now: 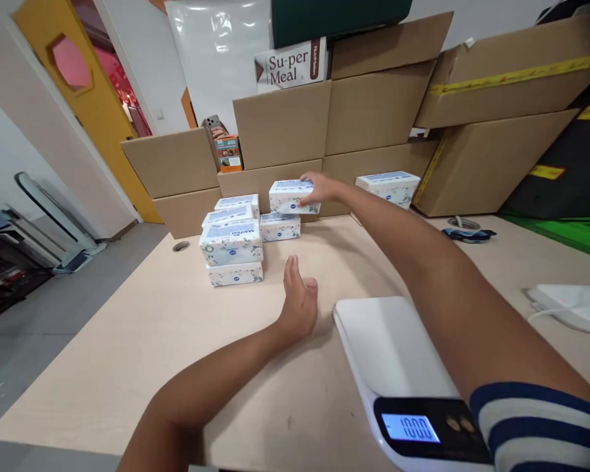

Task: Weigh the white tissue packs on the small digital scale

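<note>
My right hand (320, 188) reaches far across the table and grips a white and blue tissue box (291, 196) from its right end, holding it on top of another box (280, 227). My left hand (299, 299) rests open on the wooden table (142, 354), fingers together and flat, holding nothing. A stack of several more tissue boxes (231, 244) stands just beyond and left of my left hand. One further tissue box (388, 186) sits apart at the right, against the cardboard.
A white digital scale (398, 354) with a lit display stands at the front right. Large cardboard boxes (373, 118) line the back of the table. A white device (570, 305) lies at the right edge, dark cable clutter (469, 233) behind it.
</note>
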`<state>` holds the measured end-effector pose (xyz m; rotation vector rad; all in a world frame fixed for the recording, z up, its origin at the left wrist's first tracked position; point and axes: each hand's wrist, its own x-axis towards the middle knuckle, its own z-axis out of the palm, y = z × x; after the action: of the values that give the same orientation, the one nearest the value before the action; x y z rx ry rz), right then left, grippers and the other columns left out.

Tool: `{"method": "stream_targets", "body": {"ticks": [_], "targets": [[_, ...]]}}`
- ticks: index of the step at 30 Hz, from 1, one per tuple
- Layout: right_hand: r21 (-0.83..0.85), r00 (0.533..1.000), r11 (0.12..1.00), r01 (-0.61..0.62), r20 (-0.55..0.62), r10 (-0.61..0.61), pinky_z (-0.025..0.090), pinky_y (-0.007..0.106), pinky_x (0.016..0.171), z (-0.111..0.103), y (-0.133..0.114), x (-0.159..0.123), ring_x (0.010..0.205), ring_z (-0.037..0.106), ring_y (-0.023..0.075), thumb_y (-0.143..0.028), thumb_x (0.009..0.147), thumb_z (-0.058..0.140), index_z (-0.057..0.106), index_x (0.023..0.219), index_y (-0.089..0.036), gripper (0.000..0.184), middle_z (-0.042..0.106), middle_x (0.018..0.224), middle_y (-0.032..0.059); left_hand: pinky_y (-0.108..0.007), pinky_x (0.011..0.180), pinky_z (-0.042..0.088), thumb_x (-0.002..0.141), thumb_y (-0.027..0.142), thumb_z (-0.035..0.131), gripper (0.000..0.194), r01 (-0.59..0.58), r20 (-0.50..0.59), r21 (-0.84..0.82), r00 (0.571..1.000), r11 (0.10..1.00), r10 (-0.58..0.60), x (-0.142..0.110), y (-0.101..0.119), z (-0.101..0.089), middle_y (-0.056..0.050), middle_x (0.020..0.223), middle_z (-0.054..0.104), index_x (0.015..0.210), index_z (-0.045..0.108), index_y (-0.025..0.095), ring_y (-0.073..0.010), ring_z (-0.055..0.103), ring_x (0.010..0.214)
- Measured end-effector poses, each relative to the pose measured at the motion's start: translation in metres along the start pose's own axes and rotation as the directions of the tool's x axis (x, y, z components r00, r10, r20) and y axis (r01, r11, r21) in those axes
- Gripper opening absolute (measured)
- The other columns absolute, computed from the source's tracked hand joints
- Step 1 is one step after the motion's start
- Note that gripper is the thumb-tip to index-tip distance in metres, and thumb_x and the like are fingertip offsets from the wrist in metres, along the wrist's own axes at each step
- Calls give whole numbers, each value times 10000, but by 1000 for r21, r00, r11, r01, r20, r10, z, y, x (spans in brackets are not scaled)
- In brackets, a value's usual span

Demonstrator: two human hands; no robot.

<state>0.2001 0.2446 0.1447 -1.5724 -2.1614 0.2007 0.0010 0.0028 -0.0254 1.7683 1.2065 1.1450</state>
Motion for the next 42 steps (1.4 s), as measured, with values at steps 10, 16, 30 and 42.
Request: {"method": "stream_targets", "body": {"ticks": [10,16,30,42], "targets": [[96,997,993,61,47,-66,511,582,1338,63,2,39,1572,624,433,-511,709,1062,679,1606,-295,999,666,1683,154,-572,1543,142,1181,742,283,838,92,53,-1,994,996,-92,-2,9,-2,-189,1989,125,1830,251,213,-315,54,1889],[89,996,994,60,55,-65,496,594,1343,66,2,46,1590,609,461,-489,768,1046,652,1646,-241,994,633,1717,207,-539,1542,155,1173,760,274,848,149,89,-1,985,989,-148,-2,16,-6,-180,1992,94,1820,263,211,-330,124,1880],[64,991,990,124,47,-127,422,526,1415,69,1,46,1627,572,436,-575,801,1028,655,1714,-228,1046,599,1748,181,-530,1537,188,1184,731,239,787,157,104,5,982,988,-157,0,17,-7,-195,1974,141,1777,289,215,-329,169,1870],[27,991,991,130,38,-131,382,545,1439,72,-2,43,1686,528,424,-538,891,972,623,1748,-241,972,551,1798,186,-493,1528,223,1200,627,260,729,163,106,-11,981,987,-161,0,19,-7,-235,1959,141,1750,302,149,-321,225,1855]]}}
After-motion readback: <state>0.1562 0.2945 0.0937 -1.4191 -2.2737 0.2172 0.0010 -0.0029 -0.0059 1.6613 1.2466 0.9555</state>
